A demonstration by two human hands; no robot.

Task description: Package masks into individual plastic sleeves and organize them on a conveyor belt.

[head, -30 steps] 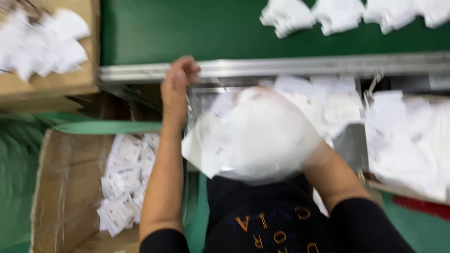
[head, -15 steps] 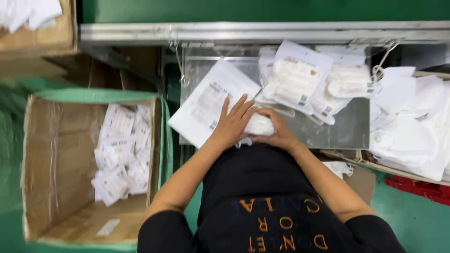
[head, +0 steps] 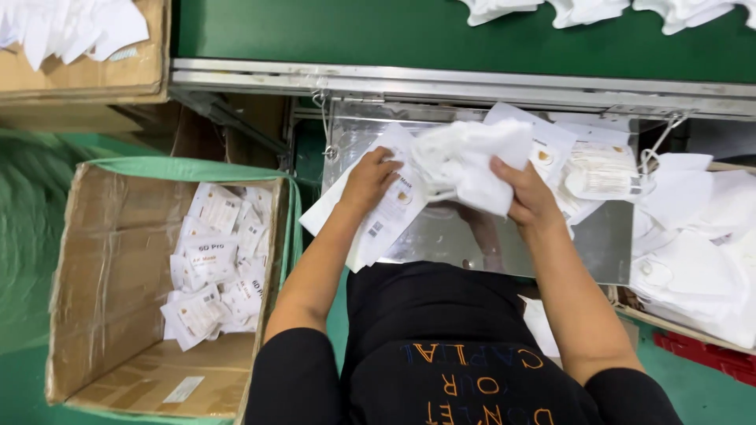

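Observation:
My left hand (head: pixel 368 181) presses on a flat white pouch (head: pixel 370 212) that lies tilted over the left edge of a shiny metal tray (head: pixel 504 244). My right hand (head: pixel 526 191) grips a folded white mask (head: pixel 472 161), lifted above the tray beside the pouch's upper end. More printed white pouches (head: pixel 587 169) lie on the tray to the right of my right hand.
A cardboard box (head: pixel 118 315) at lower left holds several packed pouches. Loose white masks (head: pixel 701 252) are heaped at right. Beyond the tray runs a green conveyor belt (head: pixel 354 31) with masks at its far edge. Another box (head: pixel 79 71) of masks sits at top left.
Both hands were pressed together low on the tray half a second ago. Now they are apart: the right hand has raised the mask, the left lies on the pouch.

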